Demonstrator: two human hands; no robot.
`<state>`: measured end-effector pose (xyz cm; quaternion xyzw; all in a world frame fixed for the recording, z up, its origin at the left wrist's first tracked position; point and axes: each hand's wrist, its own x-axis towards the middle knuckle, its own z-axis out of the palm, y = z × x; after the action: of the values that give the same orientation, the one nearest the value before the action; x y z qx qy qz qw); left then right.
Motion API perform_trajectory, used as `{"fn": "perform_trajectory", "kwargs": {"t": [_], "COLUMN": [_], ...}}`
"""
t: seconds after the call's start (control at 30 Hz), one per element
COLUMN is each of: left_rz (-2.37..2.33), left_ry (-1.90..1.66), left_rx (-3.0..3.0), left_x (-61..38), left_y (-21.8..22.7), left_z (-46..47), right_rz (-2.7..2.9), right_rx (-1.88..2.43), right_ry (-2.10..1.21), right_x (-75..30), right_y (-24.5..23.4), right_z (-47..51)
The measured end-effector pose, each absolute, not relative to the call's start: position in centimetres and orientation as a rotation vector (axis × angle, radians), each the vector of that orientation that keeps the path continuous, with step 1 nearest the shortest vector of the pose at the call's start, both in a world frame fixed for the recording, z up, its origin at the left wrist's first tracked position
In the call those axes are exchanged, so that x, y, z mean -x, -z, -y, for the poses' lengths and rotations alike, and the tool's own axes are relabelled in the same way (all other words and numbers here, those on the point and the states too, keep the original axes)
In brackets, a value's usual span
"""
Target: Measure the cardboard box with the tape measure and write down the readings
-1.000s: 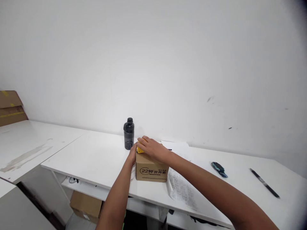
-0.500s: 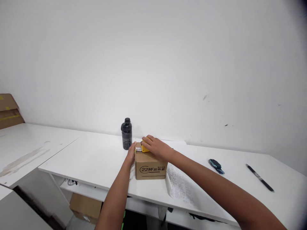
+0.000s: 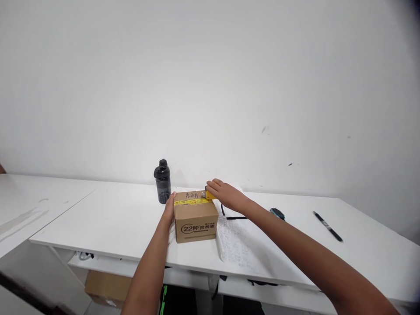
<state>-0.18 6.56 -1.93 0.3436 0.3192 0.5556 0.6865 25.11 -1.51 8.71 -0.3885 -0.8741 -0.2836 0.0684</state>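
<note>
The right hand [image 3: 228, 194] is closed over a yellow tool [image 3: 210, 195] at the upper right edge of the box's top, fingers draped across it; the left hand [image 3: 169, 209] lies against the box's left side, but whether its fingers grip or merely brace there cannot be told. The cardboard box [image 3: 196, 214] sits upright just below the centre of the frame, a yellow printed strip [image 3: 189, 202] crossing its top towards the tool.

A sideways pull on the tool could, I judge, skew the strip or drag the box rightward if the left hand bears too lightly. The paper [image 3: 236, 253] beside the box, right of centre, might crumple or slide under such a shift — and a hard push leftward and back could knock the dark bottle [image 3: 163, 181], which stands close behind the left hand.

The right fingers cover much of the tool, so its kind is hard to make out, as is whether it touches the cardboard or how it meets the strip. The left fingertips are mostly lost around the box's far corner. At lower left, a carton [image 3: 106, 286] under the table [image 3: 127, 218] is partly hidden — and the forearms run off the bottom edge
</note>
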Motion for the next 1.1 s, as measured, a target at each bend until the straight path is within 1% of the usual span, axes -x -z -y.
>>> {"fn": "perform_trajectory", "kwargs": {"t": [0.2, 0.3, 0.47, 0.53, 0.63, 0.8, 0.97, 1.1], "left_rz": [-0.765, -0.904, -1.237, -1.36, -1.469, -1.736, -1.73, -1.723], "left_ry": [-1.267, -1.293, -1.294, -1.185, -0.924, -0.375, -0.203, -0.082], "left_rx": [-0.884, -1.078, -1.525, -1.754, -1.973, -2.177, -2.248, -2.215], "left_x": [-0.2, 0.5, 2.1, 1.5, -1.1, -5.5, -5.7, -5.5], "left_y": [1.3, 0.5, -3.1, -5.0, -7.1, -8.3, -8.9, -9.7], "left_z": [-5.8, -5.9, -6.4, -6.3, -5.7, -4.5, -4.0, -4.5], "right_rz": [2.655, 2.65, 2.631, 2.631, 2.643, 2.617, 2.605, 2.591], "right_rx": [1.198, 1.229, 1.215, 1.221, 1.23, 1.227, 1.235, 1.192], "right_ry": [0.956, 1.007, 1.059, 1.06, 1.052, 1.018, 0.954, 0.836], "right_x": [-23.7, -23.5, -23.4, -23.3, -23.4, -23.8, -23.9, -24.3], "right_y": [-9.8, -9.9, -9.7, -9.7, -9.8, -9.4, -9.0, -8.7], "right_z": [2.5, 2.7, 2.7, 2.8, 3.0, 3.1, 2.8, 2.4]}}
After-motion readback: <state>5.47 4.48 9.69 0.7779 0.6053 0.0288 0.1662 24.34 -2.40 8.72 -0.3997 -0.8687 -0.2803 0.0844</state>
